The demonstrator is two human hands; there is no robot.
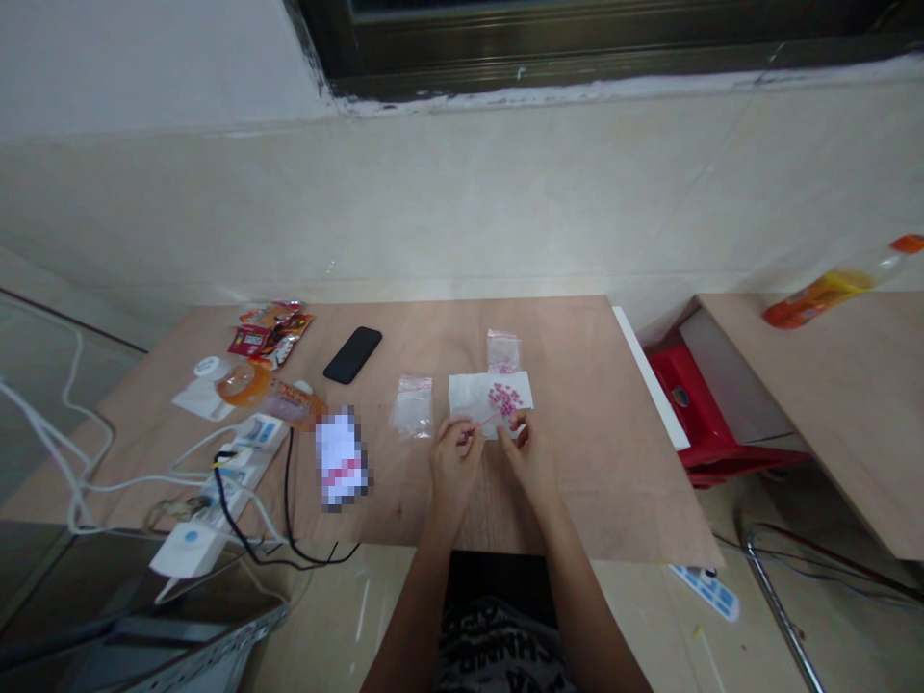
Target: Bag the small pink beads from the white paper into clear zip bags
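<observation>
left hand (454, 472) pinches a thin pink strand (485, 422) above a white tissue (469, 397) holding small pink beads (505, 399); right hand (524, 457) sits narrowly curled beside them, its grip unclear; a small zip bag (503, 351) lies just far.

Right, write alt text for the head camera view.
A person's bare left hand pinches a thin pink strand beside their right hand, above a white paper sheet holding small pink beads. A clear plastic bag and a black smartphone lie on the light plywood table.
</observation>
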